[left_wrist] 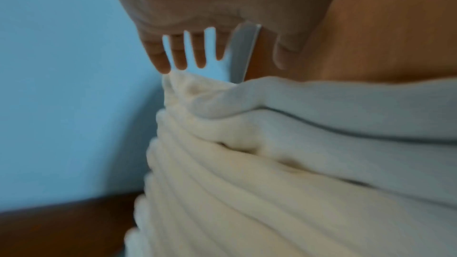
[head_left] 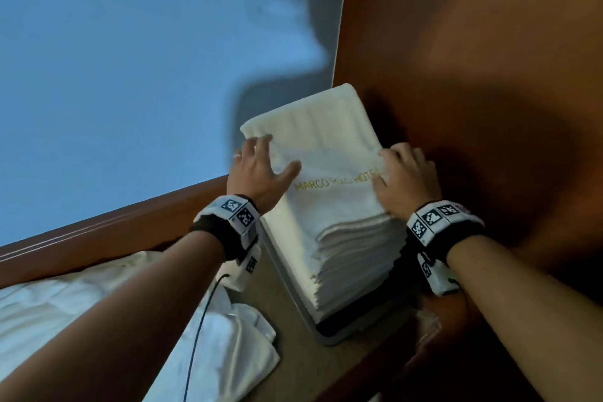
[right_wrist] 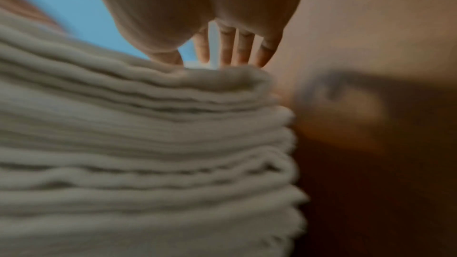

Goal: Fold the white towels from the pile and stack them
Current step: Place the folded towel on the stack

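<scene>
Both hands squaring the top towel (head_left: 313, 140) on the stack (head_left: 352, 258).
Left hand (head_left: 261, 170) and right hand (head_left: 404, 179) are resting flat, fingers spread, gripping nothing; cloth looking soft, light, floppy, best pinched at edges just beyond fingertips.

Right wrist view, blurred throughout. Right hand (right_wrist: 197, 17) fills upper centre, seen from the heel of the palm. Fingers (right_wrist: 227, 46) extend straight and slightly spread, tips reaching down to the top edge of the towel stack (right_wrist: 148, 144); actual contact not resolvable. Thumb lies at left, its tip at the top towel. Stack occupies the left and lower frame: many folded white layers, edges roughly aligned at right. Brown wood panel (right_wrist: 371, 46) right of the stack, carrying a dark shadow. Blue wall (right_wrist: 74, 7) upper left.
</scene>
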{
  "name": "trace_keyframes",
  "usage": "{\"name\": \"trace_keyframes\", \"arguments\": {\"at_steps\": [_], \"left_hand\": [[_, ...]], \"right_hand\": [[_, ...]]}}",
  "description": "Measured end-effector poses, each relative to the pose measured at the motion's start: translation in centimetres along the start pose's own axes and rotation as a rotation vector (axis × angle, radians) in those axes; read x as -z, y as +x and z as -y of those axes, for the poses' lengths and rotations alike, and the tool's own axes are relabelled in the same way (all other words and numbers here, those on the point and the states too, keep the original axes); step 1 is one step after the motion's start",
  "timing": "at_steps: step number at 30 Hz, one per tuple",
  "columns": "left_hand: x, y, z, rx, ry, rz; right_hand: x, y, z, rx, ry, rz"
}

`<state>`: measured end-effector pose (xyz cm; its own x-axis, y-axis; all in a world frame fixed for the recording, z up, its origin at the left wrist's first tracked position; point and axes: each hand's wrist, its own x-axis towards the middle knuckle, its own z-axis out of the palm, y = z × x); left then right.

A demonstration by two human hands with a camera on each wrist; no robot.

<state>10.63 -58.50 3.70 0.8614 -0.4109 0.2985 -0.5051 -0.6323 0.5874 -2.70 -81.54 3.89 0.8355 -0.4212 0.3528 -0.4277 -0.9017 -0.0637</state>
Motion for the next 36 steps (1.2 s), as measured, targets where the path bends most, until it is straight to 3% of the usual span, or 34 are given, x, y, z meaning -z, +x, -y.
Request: {"name": "trace_keyframes", "arguments": {"at_steps": [3, 6, 13, 18, 26, 31, 36], "left_hand": [[0.1, 3.9, -0.1, -0.227, 0.355, 0.202], [-0.4, 7.8, 0.7, -0.255, 0.539, 0.389], [-3.7, 12.8, 2.0, -0.195, 0.521, 0.541], [-5.6, 13.7, 3.1, -0.161, 0.461, 0.560], [-4.4, 12.0, 3.0, -0.177, 0.373, 0.541], [-0.9, 8.5, 3.3, -0.218, 0.258, 0.468], [6.1, 3.0, 5.0, -0.250, 0.248, 0.388]], "right_hand": [[-0.2, -0.5, 2.8, 0.022, 0.053, 0.200], [-0.9, -0.3, 3.6, -0.047, 0.129, 0.380], [-3.8, 1.0, 3.4, -0.088, 0.219, 0.611], [-5.3, 1.9, 3.1, -0.091, 0.204, 0.637], [-5.0, 1.3, 2.9, -0.094, 0.148, 0.635], [-2.9, 0.5, 3.4, -0.090, 0.101, 0.642], [1.0, -1.9, 4.9, -0.162, 0.021, 0.562]]}}
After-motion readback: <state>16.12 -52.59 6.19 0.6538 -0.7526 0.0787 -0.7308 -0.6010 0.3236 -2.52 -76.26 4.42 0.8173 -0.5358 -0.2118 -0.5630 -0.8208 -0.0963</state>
